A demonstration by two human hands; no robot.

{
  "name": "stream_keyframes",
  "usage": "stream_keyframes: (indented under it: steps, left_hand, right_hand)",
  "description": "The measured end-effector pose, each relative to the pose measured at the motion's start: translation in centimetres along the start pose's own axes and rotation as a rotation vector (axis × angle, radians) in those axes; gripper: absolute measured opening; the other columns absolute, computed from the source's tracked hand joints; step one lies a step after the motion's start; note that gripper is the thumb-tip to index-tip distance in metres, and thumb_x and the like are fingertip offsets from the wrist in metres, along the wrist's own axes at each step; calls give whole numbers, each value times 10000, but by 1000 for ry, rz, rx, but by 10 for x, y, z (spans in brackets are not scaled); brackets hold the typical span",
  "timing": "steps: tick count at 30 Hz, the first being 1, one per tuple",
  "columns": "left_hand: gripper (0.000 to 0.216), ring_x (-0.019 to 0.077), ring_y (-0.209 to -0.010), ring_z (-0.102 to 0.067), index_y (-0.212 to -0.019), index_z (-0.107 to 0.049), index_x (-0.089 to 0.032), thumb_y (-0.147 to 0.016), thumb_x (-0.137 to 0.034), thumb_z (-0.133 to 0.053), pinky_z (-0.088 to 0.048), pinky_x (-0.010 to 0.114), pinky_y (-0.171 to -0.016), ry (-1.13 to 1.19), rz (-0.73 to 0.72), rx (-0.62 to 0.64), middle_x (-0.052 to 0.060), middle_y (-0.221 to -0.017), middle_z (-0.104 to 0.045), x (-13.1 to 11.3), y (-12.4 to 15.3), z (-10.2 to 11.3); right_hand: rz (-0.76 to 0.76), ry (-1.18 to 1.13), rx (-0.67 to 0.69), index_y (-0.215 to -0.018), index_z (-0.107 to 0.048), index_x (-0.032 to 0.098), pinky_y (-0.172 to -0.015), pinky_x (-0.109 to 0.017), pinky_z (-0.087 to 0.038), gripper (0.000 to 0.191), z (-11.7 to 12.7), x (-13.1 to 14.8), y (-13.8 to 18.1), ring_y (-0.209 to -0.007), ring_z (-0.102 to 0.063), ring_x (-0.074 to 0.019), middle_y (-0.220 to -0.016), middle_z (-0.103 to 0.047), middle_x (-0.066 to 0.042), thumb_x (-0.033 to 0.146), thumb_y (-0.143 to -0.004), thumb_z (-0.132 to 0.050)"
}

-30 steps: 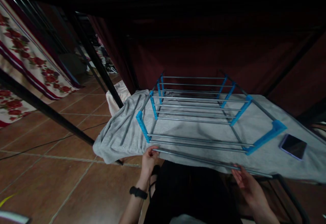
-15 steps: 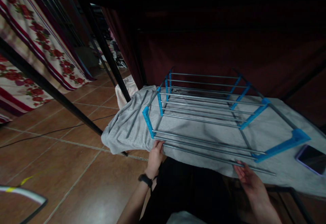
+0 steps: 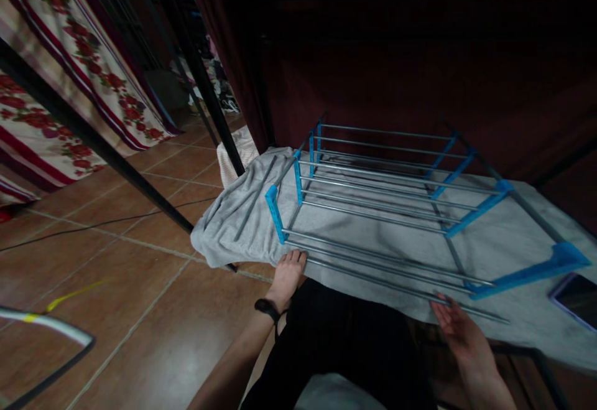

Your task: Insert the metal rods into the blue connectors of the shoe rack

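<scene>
A rack (image 3: 387, 198) of grey metal rods and blue plastic side pieces lies on a grey cloth (image 3: 233, 223) spread over a table. A loose grey rod (image 3: 396, 285) runs along the rack's near edge. My left hand (image 3: 289, 273), with a black wristband, grips the rod's left end by the nearest blue side piece (image 3: 275, 213). My right hand (image 3: 459, 329) holds the rod near its right end, fingers curled under it.
A phone (image 3: 576, 295) lies on the cloth at the right. Another loose rod (image 3: 254, 198) rests on the cloth left of the rack. Black frame poles (image 3: 116, 167) cross the tiled floor at left, beside floral fabric (image 3: 69, 68). A dark red curtain hangs behind.
My view has swung right and down. My left hand has pushed the rod's left end closer against the blue side piece; my right hand stays at the right end.
</scene>
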State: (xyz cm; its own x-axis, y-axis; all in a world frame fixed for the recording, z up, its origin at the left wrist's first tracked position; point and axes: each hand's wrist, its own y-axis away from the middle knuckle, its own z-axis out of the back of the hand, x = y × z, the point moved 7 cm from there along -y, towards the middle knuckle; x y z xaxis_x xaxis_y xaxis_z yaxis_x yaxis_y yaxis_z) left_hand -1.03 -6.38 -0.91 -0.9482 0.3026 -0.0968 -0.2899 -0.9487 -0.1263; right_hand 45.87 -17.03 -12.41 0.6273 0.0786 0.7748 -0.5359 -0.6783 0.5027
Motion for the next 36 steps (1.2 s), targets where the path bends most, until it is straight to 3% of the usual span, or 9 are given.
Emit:
stream_keyframes:
  steps: [8,12,18,21,24,28,31,36]
  left_hand:
    - [359,273,-1065,-575,-1179,-642,-188,-927,-38,-435,-477,403,-932,-7,-50,10,125,-1117,-638,-2,-2,-3]
    - [369,275,-1074,-585,-1182,-640,-181,-911,-22,-447,-482,404,-938,9,-35,16,130,-1129,-641,0,-1,-4]
    - [434,247,-1103,-618,-1156,-668,-189,-871,3,-403,-493,391,-982,365,88,-103,122,-1170,-655,15,1,1]
    - [307,243,-1025,-661,-1001,-703,-203,-844,-58,-483,-516,406,-965,712,244,-198,92,-1060,-694,33,-1,0]
    - [159,224,-809,-685,-874,-692,-191,-739,-121,-646,-558,386,-830,1144,516,-195,28,-792,-694,52,-1,-17]
    - [282,180,-716,-704,-943,-696,-153,-672,-102,-757,-571,310,-759,1632,748,-180,9,-704,-688,57,4,-34]
    - [259,164,-745,-724,-939,-696,-144,-710,-30,-734,-583,267,-761,1765,885,-219,28,-726,-703,60,8,-36]
    - [182,125,-653,-704,-860,-683,-142,-792,18,-629,-572,199,-650,1760,1078,-274,29,-702,-705,69,7,-38]
  right_hand:
    - [-5,29,-9,-822,-655,203,-859,-262,-613,166,0,2,-1,-923,-722,-166,-1004,-710,-55,143,-692,-740]
    - [-5,-12,-6,-838,-667,208,-831,-248,-618,125,-2,3,1,-907,-722,-148,-1000,-714,-40,172,-734,-727]
    - [10,-9,42,-851,-673,205,-878,-265,-607,214,-4,2,3,-932,-725,-166,-985,-731,-36,171,-670,-782]
    - [6,-62,29,-867,-680,196,-866,-279,-620,222,-7,0,7,-907,-729,-168,-953,-738,-39,167,-670,-779]
    - [-14,-96,7,-852,-680,201,-824,-294,-640,189,-13,-2,13,-855,-734,-175,-913,-745,-36,166,-686,-763]
    - [-8,-123,-8,-822,-675,210,-780,-286,-648,150,-24,-1,21,-801,-736,-175,-869,-756,-39,172,-701,-755]
    - [21,-142,38,-824,-669,227,-803,-308,-649,159,-37,2,26,-804,-738,-175,-856,-760,-25,159,-709,-754]
    - [37,-159,50,-814,-651,228,-782,-308,-648,110,-52,4,28,-774,-737,-171,-839,-764,-28,180,-756,-731]
